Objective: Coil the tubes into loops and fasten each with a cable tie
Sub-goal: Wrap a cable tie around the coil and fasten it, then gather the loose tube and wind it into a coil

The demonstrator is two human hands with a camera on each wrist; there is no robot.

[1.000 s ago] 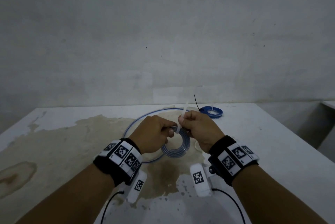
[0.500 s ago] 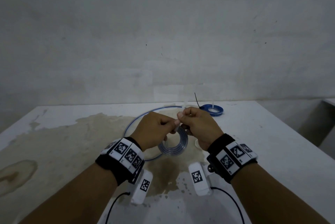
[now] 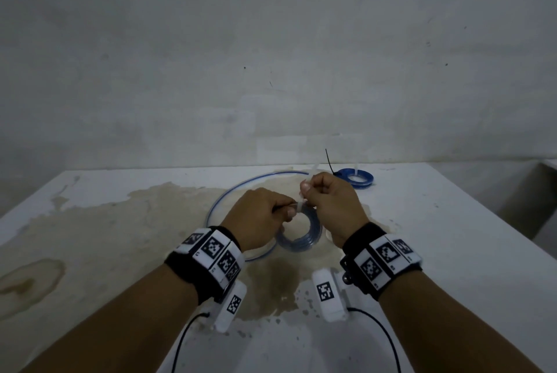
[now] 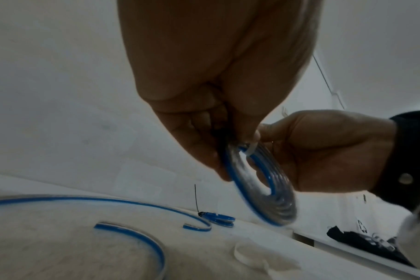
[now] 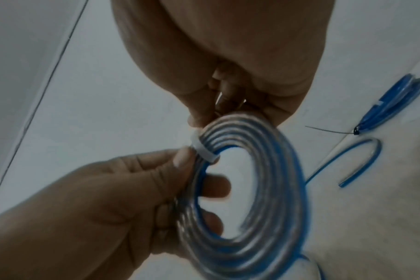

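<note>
Gripping the coiled tube (image 5: 264, 199) above the desk (image 3: 437, 237), the left hand (image 3: 256, 215) curls round its turns. The right hand (image 3: 331, 203) pinches the white cable tie (image 5: 203, 151) wrapped round the coil.

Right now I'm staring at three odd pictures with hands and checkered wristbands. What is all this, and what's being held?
No machine here: a person works with bare hands. The wide picture comes from a camera on the head; the two close ones come from cameras strapped to each wrist, hence the patterned bands.

The left hand grips a coiled tube, clear with a blue stripe. A white cable tie wraps the coil, and the right hand pinches the tie's tail above it.

On the stained white table lie a loose tube, not yet coiled, and at the far edge a finished coil with a black tie sticking up.
</note>
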